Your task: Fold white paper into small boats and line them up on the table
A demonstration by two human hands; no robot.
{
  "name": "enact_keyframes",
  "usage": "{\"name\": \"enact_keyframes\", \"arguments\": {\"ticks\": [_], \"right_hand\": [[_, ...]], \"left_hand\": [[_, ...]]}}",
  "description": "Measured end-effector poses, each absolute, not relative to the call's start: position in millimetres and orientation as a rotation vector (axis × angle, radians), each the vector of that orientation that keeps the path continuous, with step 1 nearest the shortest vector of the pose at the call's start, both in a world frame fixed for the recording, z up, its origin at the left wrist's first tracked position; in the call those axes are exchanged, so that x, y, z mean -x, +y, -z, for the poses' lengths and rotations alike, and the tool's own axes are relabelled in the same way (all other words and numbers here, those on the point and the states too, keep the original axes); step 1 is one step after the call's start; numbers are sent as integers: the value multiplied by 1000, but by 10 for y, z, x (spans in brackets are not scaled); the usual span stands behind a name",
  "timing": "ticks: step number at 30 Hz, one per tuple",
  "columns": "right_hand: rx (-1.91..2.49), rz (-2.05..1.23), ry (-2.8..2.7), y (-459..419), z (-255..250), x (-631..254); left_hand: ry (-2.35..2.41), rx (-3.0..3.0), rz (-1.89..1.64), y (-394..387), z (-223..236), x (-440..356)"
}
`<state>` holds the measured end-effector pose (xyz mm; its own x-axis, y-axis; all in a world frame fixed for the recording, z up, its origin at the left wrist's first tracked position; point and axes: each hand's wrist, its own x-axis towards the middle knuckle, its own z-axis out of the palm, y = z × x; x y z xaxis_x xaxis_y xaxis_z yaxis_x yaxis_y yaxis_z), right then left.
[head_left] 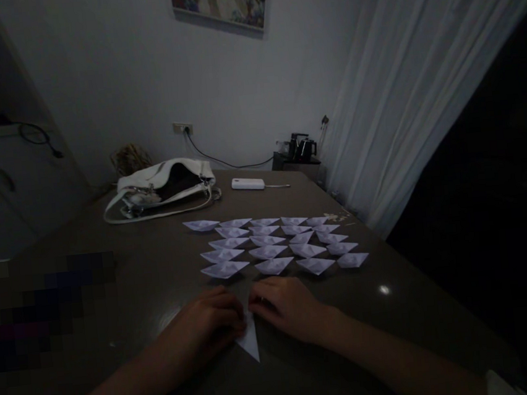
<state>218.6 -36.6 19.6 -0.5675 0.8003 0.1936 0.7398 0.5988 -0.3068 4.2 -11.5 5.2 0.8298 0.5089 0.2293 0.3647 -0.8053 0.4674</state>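
My left hand and my right hand rest side by side on the dark table, fingers curled and pressed down on a folded white paper piece. Only its pointed lower corner shows between the hands. Just beyond the hands lie several finished white paper boats, set out in rows on the table.
A white handbag lies at the far left of the table, with a white power bank and its cable beside it. A white curtain hangs at the right, and a small dark appliance stands in the corner.
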Motion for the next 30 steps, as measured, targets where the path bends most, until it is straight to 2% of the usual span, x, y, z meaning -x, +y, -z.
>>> {"name": "enact_keyframes", "arguments": {"ticks": [10, 19, 30], "right_hand": [[1341, -218, -2508, -301, -106, -2137], [1406, -131, -2615, -379, -257, -2108], [1252, -243, -2737, -502, -286, -2113]], "left_hand": [[631, -2595, -512, -91, 24, -20], [622, -2626, -536, -107, -16, -34], [663, -2629, -488, -117, -36, -35]]}}
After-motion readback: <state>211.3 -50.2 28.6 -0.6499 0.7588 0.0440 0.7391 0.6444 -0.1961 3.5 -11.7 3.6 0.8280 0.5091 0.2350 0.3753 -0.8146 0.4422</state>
